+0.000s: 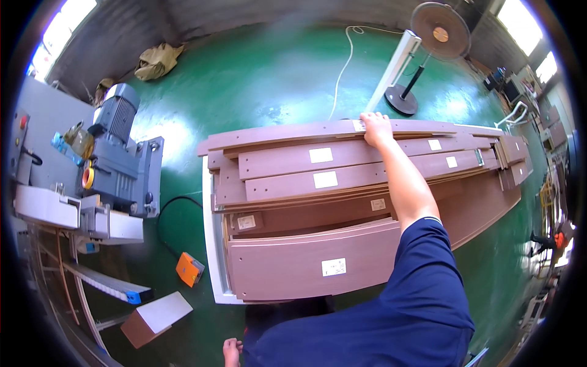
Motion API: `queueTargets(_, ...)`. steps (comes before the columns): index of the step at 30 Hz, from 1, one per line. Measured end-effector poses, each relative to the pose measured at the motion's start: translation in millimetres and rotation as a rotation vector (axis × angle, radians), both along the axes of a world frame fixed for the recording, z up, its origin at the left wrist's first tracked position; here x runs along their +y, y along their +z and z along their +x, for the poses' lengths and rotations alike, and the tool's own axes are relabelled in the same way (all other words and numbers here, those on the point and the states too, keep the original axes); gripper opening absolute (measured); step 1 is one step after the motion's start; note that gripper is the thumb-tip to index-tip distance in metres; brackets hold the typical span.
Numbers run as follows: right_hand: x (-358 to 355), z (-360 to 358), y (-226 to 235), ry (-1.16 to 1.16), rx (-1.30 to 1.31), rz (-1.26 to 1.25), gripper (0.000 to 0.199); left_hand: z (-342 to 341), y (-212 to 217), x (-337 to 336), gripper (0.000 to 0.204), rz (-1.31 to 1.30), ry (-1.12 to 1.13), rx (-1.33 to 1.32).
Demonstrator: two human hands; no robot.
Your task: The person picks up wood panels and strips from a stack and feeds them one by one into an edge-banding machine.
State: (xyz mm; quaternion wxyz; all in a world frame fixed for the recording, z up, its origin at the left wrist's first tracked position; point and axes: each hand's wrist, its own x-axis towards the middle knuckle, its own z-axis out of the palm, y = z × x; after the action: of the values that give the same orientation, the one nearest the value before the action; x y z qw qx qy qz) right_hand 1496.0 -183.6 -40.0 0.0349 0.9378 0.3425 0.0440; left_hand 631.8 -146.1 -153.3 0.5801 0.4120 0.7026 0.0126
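Note:
My right arm reaches across a stack of brown boards, and my right hand (377,129) is closed over the long narrow board (287,132) at the far side. Its fingers curl over that board's far edge, beside a white label. Nearer lie more narrow brown boards (275,164) with white labels and small drilled holes. A wide brown panel (287,263), also labelled, lies closest to me. My left hand (232,351) hangs low by my side, its fingers curled, with nothing seen in it.
A white-edged support (215,269) shows under the boards' left end. To the left stand a grey machine with a motor (116,113), an orange box (189,270) and a white-topped block (164,312). Beyond the stack are a white post (394,67) and a standing fan (440,32).

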Motion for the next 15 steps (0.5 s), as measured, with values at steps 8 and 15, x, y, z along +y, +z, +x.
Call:
queueTargets(8, -15.2, -15.2, 16.4, -0.029, 0.016, 0.055, 0.061, 16.7, -1.9, 12.0, 0.018, -0.005, 0.033, 0.067)
queueTargets(15, -52.3, -5.0, 37.6, -0.019, 0.027, 0.361, 0.047, 14.6, -8.0, 26.5, 0.018, -0.012, 0.014, 0.032)
